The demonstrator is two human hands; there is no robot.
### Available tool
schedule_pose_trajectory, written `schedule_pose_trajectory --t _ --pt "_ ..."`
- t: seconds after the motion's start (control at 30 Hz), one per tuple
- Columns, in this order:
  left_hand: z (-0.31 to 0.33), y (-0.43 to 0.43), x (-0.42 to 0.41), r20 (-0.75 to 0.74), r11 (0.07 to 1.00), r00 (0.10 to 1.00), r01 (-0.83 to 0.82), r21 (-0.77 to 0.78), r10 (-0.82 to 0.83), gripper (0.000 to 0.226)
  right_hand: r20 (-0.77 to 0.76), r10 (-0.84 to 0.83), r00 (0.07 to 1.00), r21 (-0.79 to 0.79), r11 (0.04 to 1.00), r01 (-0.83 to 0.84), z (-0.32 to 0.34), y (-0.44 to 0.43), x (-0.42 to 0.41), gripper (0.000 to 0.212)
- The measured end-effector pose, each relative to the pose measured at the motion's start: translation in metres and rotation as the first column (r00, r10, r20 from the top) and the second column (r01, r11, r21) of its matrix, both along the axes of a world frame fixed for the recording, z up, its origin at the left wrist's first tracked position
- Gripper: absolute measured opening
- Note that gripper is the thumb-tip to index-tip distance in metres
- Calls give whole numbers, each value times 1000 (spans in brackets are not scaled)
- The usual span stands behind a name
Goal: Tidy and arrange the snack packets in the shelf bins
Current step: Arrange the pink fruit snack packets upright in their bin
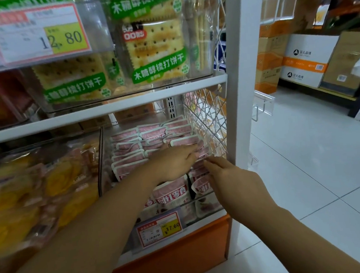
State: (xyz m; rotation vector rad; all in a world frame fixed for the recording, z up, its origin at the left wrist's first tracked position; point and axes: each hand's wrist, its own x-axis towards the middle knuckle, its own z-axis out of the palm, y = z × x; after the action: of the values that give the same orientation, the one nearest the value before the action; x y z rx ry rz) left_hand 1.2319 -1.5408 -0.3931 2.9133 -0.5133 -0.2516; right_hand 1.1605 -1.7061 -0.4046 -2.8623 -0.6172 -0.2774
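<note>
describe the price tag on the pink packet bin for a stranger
Beside the white shelf post, low down, sits a clear bin of pink packets. The price tag hangs on its front, above the orange base. Unlike the bigger tag higher up reading 12.80, it reads 17.60.

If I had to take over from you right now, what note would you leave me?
Left hand: inside the clear bin, fingertips on the pink packets; grip unclear.
Right hand: fingers straight, touching packets at the bin's front right.
Done: the back rows sit in neat lines.
Left: the front packets lean unevenly, so straighten them. The yellow packets in the next bin look jumbled too.
</note>
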Motion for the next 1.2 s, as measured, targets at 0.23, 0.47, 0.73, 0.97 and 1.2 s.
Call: schedule_pose_trajectory --t 0.23,0.47,0.73,0.97,1.2 --pt "9 13 27 266 944 917 -240 -227 298 34 -16 -4 1000 -1 1000 4 -1 1 6 45" --pt "14 6 51 175 976 962 -195 -91 209 18 -15 15 1000 35 999 -14 -2 0 10 40" --pt "11 -4 54 254 955 928 -230 -189 274 24 -23 55 998 89 995 -52 3 -3 9 40" --pt "1 -15 58 -16 946 968 -248 -209 251 35 -39 32 999 62 998 -29 1 -1 9 36" --pt "26 3 19 50 901 975 -181 -395 218 34 -56 7 998 52 999 -4 12 1 -2 42"
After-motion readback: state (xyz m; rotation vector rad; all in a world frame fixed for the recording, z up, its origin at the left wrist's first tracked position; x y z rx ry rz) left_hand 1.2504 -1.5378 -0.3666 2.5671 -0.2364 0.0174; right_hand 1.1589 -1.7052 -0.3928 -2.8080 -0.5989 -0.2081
